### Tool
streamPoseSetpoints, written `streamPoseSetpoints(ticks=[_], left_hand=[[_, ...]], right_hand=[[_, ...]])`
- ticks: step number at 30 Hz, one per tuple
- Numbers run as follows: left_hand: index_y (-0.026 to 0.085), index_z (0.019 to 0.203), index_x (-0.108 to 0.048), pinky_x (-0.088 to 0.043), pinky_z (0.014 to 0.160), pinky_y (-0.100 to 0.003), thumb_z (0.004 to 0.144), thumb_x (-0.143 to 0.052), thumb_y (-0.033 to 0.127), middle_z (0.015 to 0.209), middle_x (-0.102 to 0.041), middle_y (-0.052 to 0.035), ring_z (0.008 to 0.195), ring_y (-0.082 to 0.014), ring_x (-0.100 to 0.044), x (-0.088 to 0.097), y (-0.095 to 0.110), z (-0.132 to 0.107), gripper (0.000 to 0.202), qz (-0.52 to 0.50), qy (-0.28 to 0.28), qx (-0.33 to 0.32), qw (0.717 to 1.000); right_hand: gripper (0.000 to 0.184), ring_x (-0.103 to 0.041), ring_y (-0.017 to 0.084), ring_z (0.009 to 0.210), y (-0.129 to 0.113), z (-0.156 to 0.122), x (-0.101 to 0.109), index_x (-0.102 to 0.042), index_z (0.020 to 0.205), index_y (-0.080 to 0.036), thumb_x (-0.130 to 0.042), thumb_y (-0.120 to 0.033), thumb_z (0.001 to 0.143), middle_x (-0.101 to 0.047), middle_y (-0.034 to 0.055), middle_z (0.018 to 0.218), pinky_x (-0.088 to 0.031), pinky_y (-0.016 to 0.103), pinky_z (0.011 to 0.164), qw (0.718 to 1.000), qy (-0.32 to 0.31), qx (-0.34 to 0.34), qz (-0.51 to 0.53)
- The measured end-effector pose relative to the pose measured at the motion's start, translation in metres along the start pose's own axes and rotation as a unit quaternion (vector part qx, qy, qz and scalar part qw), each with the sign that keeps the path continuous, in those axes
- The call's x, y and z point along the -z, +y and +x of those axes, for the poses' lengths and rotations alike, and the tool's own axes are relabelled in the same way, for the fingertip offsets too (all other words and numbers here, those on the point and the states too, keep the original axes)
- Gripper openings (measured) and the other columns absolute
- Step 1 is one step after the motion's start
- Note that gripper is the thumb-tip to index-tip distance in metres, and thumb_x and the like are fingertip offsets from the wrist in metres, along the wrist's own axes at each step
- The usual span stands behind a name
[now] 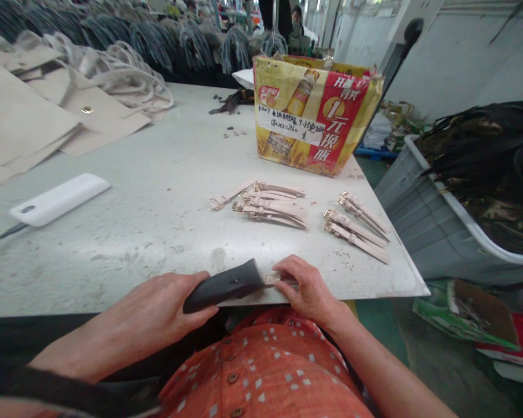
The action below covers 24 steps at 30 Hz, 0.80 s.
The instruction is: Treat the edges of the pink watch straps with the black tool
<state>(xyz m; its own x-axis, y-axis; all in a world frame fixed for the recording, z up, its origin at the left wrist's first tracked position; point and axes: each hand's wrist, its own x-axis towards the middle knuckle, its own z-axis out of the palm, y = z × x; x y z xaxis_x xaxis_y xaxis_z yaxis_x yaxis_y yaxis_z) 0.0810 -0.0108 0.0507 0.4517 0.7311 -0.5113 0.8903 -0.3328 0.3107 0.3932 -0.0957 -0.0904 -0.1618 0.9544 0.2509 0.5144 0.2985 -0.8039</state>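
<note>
One strap [279, 280] under right hand [309, 290], touching black tool [224, 285] in left hand [157, 307]

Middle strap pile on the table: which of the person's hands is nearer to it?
Right hand: nearer, below the strap pile in view and slightly right. Left hand: farther, below and left of it, gripping a black tool.

A person's left hand [157, 305] grips a black, rounded tool [224, 285] whose end meets a pale pink leather strap [279, 280]. The right hand [309, 290] presses that strap down at the edge of a scuffed white work table [113, 261]. More pale straps with metal buckles [270, 204] lie in loose groups before a yellow-and-red cardboard box [318, 116].
</note>
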Motion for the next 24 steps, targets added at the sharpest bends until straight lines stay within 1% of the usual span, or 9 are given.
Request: streamPoseSetpoints(ticks=[3,7,12,14,16,19,24], left_hand=[[0.031,0.11,-0.092,-0.061,0.085,-0.044,0.096,-0.066,0.059,0.106,-0.101,-0.0118,0.094,-0.0373,-0.092,-0.004,0.008,0.009,0.041,0.002,0.007,-0.019,1.0],[0.031,0.109,-0.092,-0.061,0.085,-0.043,0.095,-0.069,0.06,0.105,-0.1,-0.0115,0.094,-0.0371,-0.093,-0.004,0.011,0.015,0.04,0.008,0.01,-0.032,0.999],[0.034,0.101,-0.092,-0.065,0.085,-0.044,0.092,-0.072,0.06,0.096,-0.098,-0.0089,0.089,-0.0377,-0.091,0.003,-0.005,0.004,0.035,-0.007,0.017,-0.02,1.0],[0.035,0.101,-0.093,-0.068,0.088,-0.046,0.089,-0.075,0.062,0.093,-0.098,-0.0088,0.089,-0.0388,-0.091,0.004,-0.011,0.0,0.034,-0.01,0.024,-0.015,1.0],[0.035,0.103,-0.094,-0.069,0.091,-0.048,0.089,-0.076,0.064,0.092,-0.098,-0.0093,0.089,-0.0395,-0.091,0.003,-0.013,-0.001,0.036,-0.003,0.027,-0.011,1.0],[0.034,0.105,-0.093,-0.066,0.088,-0.046,0.092,-0.073,0.063,0.091,-0.097,-0.0092,0.087,-0.0376,-0.09,0.0,-0.007,0.004,0.038,0.013,0.023,-0.013,1.0],[0.032,0.104,-0.091,-0.059,0.08,-0.039,0.094,-0.075,0.056,0.095,-0.098,-0.008,0.086,-0.0334,-0.09,0.0,0.009,0.022,0.031,0.003,0.014,-0.042,0.999]], right_hand=[[0.023,-0.082,0.027,0.106,-0.003,0.0,0.001,-0.088,0.126,-0.028,-0.089,-0.013,0.108,-0.088,0.0072,0.114,-0.071,0.042,0.101,1.0,-0.01,-0.016,-0.003],[0.032,-0.084,0.026,0.107,-0.005,0.0,0.001,-0.085,0.127,-0.028,-0.088,-0.008,0.102,-0.09,0.0066,0.121,-0.073,0.041,0.102,0.999,-0.004,-0.05,0.017],[0.031,-0.084,0.025,0.106,-0.005,0.002,0.0,-0.081,0.124,-0.027,-0.091,-0.011,0.1,-0.09,0.0063,0.12,-0.073,0.041,0.103,0.998,-0.005,-0.056,0.028],[0.029,-0.083,0.025,0.105,-0.005,0.002,0.0,-0.08,0.122,-0.028,-0.091,-0.011,0.1,-0.089,0.0058,0.119,-0.073,0.041,0.103,0.998,-0.007,-0.058,0.021],[0.029,-0.083,0.025,0.104,-0.005,0.003,0.001,-0.081,0.121,-0.028,-0.091,-0.011,0.1,-0.088,0.0058,0.117,-0.073,0.041,0.102,0.998,-0.006,-0.058,0.015],[0.03,-0.083,0.026,0.104,-0.006,0.002,0.001,-0.081,0.122,-0.028,-0.09,-0.01,0.099,-0.089,0.0058,0.117,-0.072,0.041,0.102,0.998,-0.008,-0.058,0.018],[0.033,-0.084,0.026,0.108,-0.006,0.003,0.003,-0.079,0.122,-0.028,-0.087,-0.006,0.097,-0.089,0.0051,0.119,-0.072,0.041,0.103,0.997,-0.02,-0.062,0.034]])
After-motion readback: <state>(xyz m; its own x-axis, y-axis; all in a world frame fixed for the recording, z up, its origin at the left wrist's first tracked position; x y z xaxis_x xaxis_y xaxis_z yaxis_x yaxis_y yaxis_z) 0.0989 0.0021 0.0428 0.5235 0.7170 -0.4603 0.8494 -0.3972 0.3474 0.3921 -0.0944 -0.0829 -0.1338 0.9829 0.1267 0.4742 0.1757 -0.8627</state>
